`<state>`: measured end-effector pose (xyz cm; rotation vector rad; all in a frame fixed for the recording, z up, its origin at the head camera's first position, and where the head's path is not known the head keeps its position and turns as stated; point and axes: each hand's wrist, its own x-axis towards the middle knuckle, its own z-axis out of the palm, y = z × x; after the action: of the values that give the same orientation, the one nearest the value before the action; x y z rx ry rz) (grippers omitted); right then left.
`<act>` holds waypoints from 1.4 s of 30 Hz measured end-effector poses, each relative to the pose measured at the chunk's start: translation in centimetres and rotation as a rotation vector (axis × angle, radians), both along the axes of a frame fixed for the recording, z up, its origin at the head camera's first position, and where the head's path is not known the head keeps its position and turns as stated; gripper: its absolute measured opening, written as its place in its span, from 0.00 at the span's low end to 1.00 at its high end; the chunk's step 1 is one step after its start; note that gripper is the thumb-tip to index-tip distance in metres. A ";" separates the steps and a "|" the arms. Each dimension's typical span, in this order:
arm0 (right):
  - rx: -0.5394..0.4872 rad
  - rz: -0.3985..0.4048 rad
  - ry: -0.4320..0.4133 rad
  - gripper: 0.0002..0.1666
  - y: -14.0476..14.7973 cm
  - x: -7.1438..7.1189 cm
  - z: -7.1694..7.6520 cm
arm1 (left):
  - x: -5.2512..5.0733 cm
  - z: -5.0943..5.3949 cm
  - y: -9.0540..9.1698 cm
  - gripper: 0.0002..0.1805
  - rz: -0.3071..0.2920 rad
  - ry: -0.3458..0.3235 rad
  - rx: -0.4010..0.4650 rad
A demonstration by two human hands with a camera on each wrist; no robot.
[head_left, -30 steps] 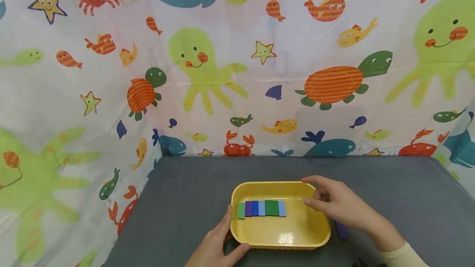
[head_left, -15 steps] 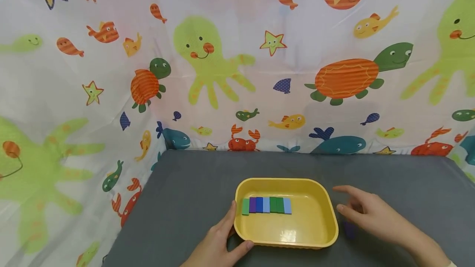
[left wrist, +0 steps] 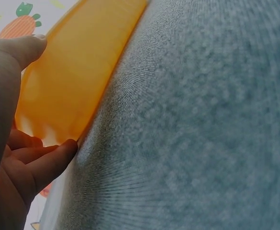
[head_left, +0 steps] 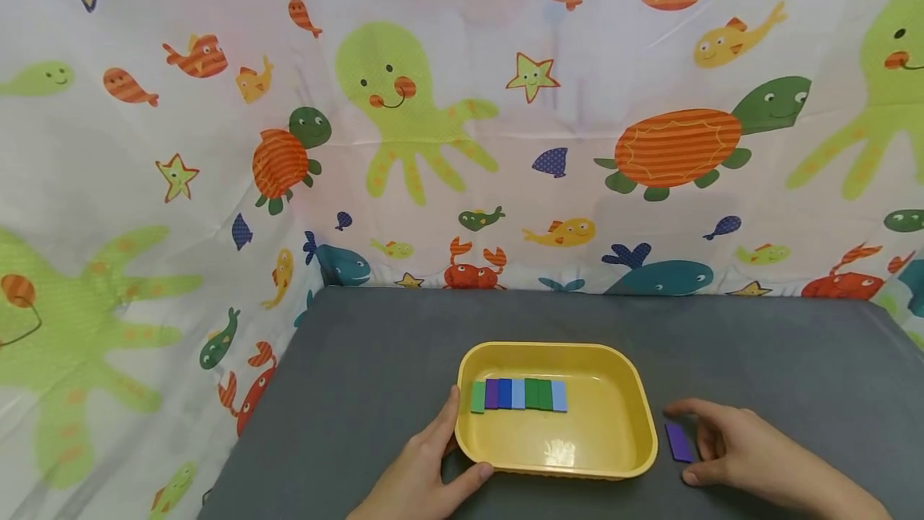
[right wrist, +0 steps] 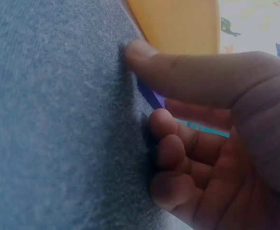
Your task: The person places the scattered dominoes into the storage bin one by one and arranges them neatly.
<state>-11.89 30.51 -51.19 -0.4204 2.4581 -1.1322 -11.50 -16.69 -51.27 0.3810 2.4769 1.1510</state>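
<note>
A shallow yellow plastic tray [head_left: 609, 432] stands in front of me in the head view. My left hand [head_left: 419, 468] holds its near left corner, thumb on the front side and fingers along the left side; the left wrist view shows them against the tray wall [left wrist: 72, 76]. Inside lies a row of small flat tiles: light green [head_left: 478, 397], purple [head_left: 492, 393], dark blue, light blue, two green [head_left: 537, 394] and light blue [head_left: 559, 396]. Right of the tray, a single purple tile [head_left: 678, 442] lies on the table, between the spread thumb and index finger of my right hand [head_left: 751, 456].
Dark grey cloth covers the table [head_left: 404, 327]. Behind it and on the left hangs a white curtain [head_left: 462, 239] printed with sea animals. The tray's right wall is close to the loose purple tile.
My right hand has moved from the tray's right rim outward and down to the loose purple tile. The left hand stays on the tray. The head view has shifted slightly.
</note>
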 end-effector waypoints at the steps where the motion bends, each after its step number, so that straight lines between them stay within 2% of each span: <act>1: 0.002 0.005 0.005 0.40 0.0 0.0 0.0 | 0.0 0.0 0.0 0.63 0.001 0.001 0.001; 11: -0.034 0.048 0.079 0.27 -0.5 0.2 -0.4 | 0.3 -0.3 -0.7 0.61 -0.026 0.043 0.026; 15: -0.022 0.035 0.067 0.25 -0.4 0.1 -0.2 | 0.3 -0.3 -0.5 0.62 -0.018 0.016 0.019; 21: -0.023 0.032 0.091 0.24 -0.6 -0.4 0.3 | 0.4 -0.1 -0.4 0.62 -0.003 -0.020 0.000; 28: 0.030 0.025 0.139 0.26 -0.9 -1.0 1.7 | 0.1 0.0 -0.2 0.64 0.005 -0.003 -0.016; 36: 0.061 -0.022 0.197 0.28 -1.0 -0.8 3.9 | -0.3 -0.1 0.2 0.64 -0.007 0.005 0.001; 42: 0.086 -0.045 0.231 0.29 -1.7 -0.6 5.2 | -0.2 -0.1 0.1 0.63 -0.015 0.006 0.010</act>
<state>-12.52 28.85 -46.01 -0.4970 2.7174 -1.0415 -11.68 -16.59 -51.38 0.4063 2.4699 1.1587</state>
